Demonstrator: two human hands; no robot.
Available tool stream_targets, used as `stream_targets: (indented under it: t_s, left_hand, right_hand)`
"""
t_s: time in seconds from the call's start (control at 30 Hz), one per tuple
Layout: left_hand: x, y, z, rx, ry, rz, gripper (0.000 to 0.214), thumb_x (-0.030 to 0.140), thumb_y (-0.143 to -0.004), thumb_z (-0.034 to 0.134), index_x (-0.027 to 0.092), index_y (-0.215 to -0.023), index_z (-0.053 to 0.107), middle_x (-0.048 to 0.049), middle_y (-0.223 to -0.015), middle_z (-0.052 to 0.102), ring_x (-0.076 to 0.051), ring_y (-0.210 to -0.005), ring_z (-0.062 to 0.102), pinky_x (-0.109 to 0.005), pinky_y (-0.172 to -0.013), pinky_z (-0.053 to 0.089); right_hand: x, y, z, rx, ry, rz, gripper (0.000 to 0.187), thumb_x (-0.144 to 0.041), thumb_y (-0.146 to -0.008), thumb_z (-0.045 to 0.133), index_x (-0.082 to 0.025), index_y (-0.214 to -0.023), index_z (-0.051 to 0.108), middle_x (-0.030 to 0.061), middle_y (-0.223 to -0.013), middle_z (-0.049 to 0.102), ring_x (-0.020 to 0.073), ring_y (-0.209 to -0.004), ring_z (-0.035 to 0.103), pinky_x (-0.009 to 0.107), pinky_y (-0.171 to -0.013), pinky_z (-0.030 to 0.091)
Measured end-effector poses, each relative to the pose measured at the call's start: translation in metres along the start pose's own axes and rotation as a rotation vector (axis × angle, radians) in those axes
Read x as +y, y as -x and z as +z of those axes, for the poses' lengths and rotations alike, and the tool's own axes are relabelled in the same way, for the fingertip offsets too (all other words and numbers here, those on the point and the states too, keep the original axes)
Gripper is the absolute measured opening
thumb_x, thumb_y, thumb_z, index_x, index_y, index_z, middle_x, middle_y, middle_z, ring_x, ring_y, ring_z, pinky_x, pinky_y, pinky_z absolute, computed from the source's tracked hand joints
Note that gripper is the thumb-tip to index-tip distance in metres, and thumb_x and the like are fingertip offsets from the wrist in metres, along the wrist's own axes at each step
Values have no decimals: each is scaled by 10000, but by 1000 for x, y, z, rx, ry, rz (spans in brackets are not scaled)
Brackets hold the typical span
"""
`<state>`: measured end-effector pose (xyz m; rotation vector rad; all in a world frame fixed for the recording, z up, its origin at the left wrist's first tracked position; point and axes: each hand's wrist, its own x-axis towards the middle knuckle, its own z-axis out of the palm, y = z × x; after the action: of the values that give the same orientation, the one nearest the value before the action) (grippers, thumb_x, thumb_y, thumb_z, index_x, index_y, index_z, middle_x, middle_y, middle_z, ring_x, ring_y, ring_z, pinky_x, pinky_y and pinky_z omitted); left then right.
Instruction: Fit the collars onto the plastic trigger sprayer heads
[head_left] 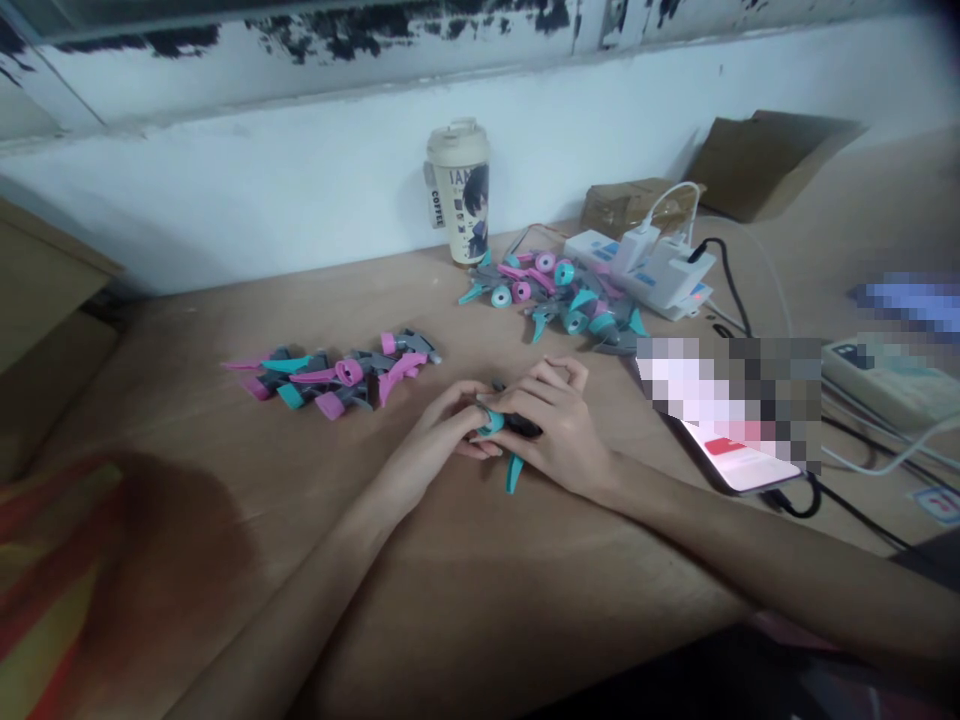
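Both my hands meet at the middle of the wooden table (465, 600). My left hand (442, 432) and my right hand (556, 425) are closed together on one small teal and grey spray nozzle (504, 432); its teal trigger sticks out below my fingers. A pile of pink, teal and grey spray nozzles (341, 378) lies to the left of my hands. A second heap of nozzle parts (559, 295) lies behind them, further back on the table.
A cream coffee cup (459, 190) stands against the white wall. A white power strip (645, 268) with chargers and cables sits at the back right. A phone (739, 450) lies to the right of my hands. Cardboard boxes (765, 160) stand at the far right.
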<state>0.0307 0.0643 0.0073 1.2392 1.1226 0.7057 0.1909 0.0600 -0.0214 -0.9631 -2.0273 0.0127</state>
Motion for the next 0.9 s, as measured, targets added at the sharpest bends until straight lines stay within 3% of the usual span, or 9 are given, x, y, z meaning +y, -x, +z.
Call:
stream_targets:
  t_s: [0.27, 0.5, 0.67, 0.8, 0.9]
  left_hand:
    - [-7, -5, 1, 48, 31, 26, 145, 281, -719, 549, 177, -806, 497, 40, -653, 569, -104, -550, 609, -225, -561, 524]
    - [-17, -11, 1, 41, 26, 49, 159, 322, -741, 527, 188, -816, 485, 44, -622, 587, -111, -515, 611, -218, -517, 516]
    - [-6, -2, 7, 84, -3, 58, 145, 298, -733, 552, 183, -801, 496, 42, -688, 556, -107, -597, 607, -232, -589, 526]
    - [6, -4, 10, 117, -71, -44, 189, 321, -735, 549, 188, -864, 507, 8, -736, 616, -142, -669, 634, -268, -637, 519]
    - [14, -13, 5, 193, -316, -92, 203, 341, -690, 579, 186, -819, 558, -9, -697, 642, -159, -628, 622, -252, -578, 465]
  right_hand:
    - [1, 1, 0, -12, -7, 8, 95, -298, -791, 650, -216, -828, 617, -40, -793, 664, 142, -824, 532, 368, -935, 205]
    - [2, 2, 1, -27, 19, -26, 100, -292, -786, 655, -205, -790, 607, -32, -765, 640, 143, -816, 518, 374, -936, 202]
    - [5, 3, 2, -30, 58, -48, 74, -267, -797, 640, -219, -838, 601, -40, -767, 633, 141, -822, 510, 379, -962, 184]
    - [9, 2, 0, -35, 140, -22, 88, -254, -782, 652, -218, -845, 603, -28, -787, 637, 159, -847, 514, 393, -964, 178]
    - [13, 1, -2, -57, 209, 15, 92, -231, -782, 644, -213, -867, 614, -12, -803, 644, 179, -871, 518, 407, -962, 181]
